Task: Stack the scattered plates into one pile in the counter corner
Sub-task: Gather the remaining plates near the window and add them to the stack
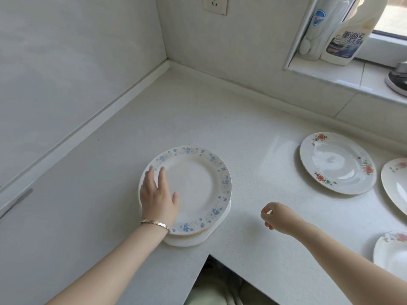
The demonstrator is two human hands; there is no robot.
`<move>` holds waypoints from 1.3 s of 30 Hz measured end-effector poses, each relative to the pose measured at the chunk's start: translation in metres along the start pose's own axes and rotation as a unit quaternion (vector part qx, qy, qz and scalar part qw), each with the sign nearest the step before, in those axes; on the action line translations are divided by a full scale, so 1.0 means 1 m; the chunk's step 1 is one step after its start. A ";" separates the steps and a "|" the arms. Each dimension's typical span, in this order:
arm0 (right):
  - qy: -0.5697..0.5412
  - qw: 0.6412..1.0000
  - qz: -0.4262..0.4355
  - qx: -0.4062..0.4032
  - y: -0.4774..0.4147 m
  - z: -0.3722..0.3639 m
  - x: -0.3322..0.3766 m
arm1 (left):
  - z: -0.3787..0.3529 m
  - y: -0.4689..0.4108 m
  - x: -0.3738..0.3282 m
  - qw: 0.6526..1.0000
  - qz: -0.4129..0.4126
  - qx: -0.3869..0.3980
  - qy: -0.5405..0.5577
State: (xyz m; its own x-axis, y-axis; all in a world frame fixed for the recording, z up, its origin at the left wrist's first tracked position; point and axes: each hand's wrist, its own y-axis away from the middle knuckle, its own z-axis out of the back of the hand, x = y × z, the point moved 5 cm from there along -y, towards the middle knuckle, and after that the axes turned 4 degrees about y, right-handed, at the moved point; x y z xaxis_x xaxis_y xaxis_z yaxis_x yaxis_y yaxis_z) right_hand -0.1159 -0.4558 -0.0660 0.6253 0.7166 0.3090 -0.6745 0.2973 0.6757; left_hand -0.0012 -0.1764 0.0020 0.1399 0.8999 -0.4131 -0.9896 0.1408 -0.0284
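– While the left hand (157, 194) is lying flat on the blue-flowered plate (198, 183), what is it gripping?
– Nothing; fingers are lying straight and a little apart, palm pressing on the near-left rim; a bracelet (155, 223) is sitting on that wrist.
– Where is that plate sitting?
– It is topping a short pile (193, 239) of plain white plates; the pile is resting on the white counter (154, 119) by the front inner edge, well apart from the wall corner.
– Right hand (276, 217)?
– It is hovering over bare counter to the right of the pile; fingers are curling loosely and holding nothing; it is touching no plate.
– Loose plates?
– A red-flowered plate (337, 162) is lying flat further right, near the back wall; a pink-flowered plate (396, 181) is lying just beside it at the frame edge, partly cut off; a second pink-flowered plate (392, 249) is lying nearer, by the right forearm, also cut off.
– Background?
– A degreaser bottle (345, 38) is standing on the window sill (330, 75); a wall socket (215, 4) is showing above the corner.
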 end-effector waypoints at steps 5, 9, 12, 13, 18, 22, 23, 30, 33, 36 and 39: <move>-0.041 0.997 -0.027 -0.051 0.008 0.024 -0.043 | -0.016 -0.005 -0.108 0.978 -0.153 0.085 0.116; -0.068 0.992 -0.064 -0.089 0.023 0.061 -0.099 | -0.080 -0.002 -0.186 0.935 -0.056 0.307 0.171; -0.072 0.987 -0.093 -0.108 0.034 0.085 -0.150 | -0.125 0.014 -0.240 0.873 0.053 0.438 0.210; -0.073 0.986 -0.098 -0.116 0.037 0.091 -0.166 | -0.138 0.021 -0.256 0.848 0.108 0.465 0.230; -0.104 0.980 -0.113 -0.128 0.043 0.112 -0.236 | -0.199 0.030 -0.314 0.781 0.322 0.397 0.359; -0.138 0.977 -0.117 -0.113 0.034 0.120 -0.282 | -0.233 0.026 -0.346 0.735 0.383 0.325 0.456; -0.144 0.976 -0.117 -0.112 0.031 0.123 -0.290 | -0.240 0.025 -0.351 0.721 0.400 0.311 0.472; -0.156 0.980 -0.083 -0.094 0.011 0.132 -0.315 | -0.260 0.025 -0.361 0.676 0.428 0.235 0.552; -0.161 0.981 -0.072 -0.086 0.010 0.130 -0.312 | -0.253 0.026 -0.363 0.684 0.422 0.203 0.559; -0.155 0.982 -0.063 -0.083 0.014 0.129 -0.304 | -0.233 0.027 -0.359 0.695 0.412 0.193 0.556; -0.146 0.984 -0.055 -0.087 0.019 0.129 -0.289 | -0.204 0.029 -0.338 0.694 0.405 0.199 0.560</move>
State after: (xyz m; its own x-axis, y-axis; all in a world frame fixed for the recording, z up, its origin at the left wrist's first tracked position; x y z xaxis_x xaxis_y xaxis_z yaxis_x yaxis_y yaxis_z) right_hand -0.2589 -0.7387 -0.0562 0.7678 0.4697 0.4357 -0.6368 0.4849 0.5995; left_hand -0.0842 -0.5608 -0.0452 -0.7920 -0.1041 -0.6016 -0.6096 0.0794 0.7887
